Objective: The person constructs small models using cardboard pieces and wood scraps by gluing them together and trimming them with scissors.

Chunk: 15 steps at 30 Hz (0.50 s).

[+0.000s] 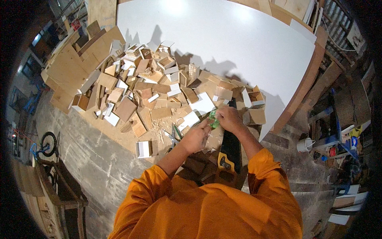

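Note:
A small, glossy, bright green crinkled object (214,120) is between my two hands, and I cannot make out its exact kind. My left hand (195,137) closes its fingers on the near left side of it. Opposite, my right hand (230,118) pinches it from the right, fingertips bent inward. Below my right wrist lies a handsaw (227,158) with a yellow and black handle and a dark blade. Left of my left hand, green-handled pliers (175,131) lie on the worktable (157,139). A white board piece (203,103) lies just beyond my hands.
A large heap of wood and white-faced offcuts (147,85) covers the table's left and middle. Behind it stretches a big white panel (223,32). Small open wooden boxes (253,97) stand at the right. A white bucket (305,145) and a bicycle (47,145) are farther off.

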Each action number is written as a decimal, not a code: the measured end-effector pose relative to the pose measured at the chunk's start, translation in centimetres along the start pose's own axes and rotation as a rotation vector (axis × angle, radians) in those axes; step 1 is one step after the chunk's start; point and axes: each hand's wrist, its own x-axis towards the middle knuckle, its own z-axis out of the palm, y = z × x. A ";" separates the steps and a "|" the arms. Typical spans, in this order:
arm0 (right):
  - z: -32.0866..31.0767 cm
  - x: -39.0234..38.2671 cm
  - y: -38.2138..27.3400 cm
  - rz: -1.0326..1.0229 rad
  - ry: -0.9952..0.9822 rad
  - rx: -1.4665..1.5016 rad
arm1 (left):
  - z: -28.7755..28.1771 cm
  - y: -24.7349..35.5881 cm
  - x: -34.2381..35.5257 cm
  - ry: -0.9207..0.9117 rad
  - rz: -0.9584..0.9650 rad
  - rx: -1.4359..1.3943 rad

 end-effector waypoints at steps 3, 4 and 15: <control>-0.6 -0.6 -1.0 -0.002 0.036 -0.013 | 0.2 -0.1 -0.1 0.028 0.010 0.020; -0.3 -0.7 -0.8 -0.022 0.015 -0.008 | 0.3 -0.1 -0.1 0.033 0.015 0.022; -0.6 2.9 2.3 -0.208 -0.396 0.074 | -0.8 0.8 0.1 -0.103 -0.083 0.025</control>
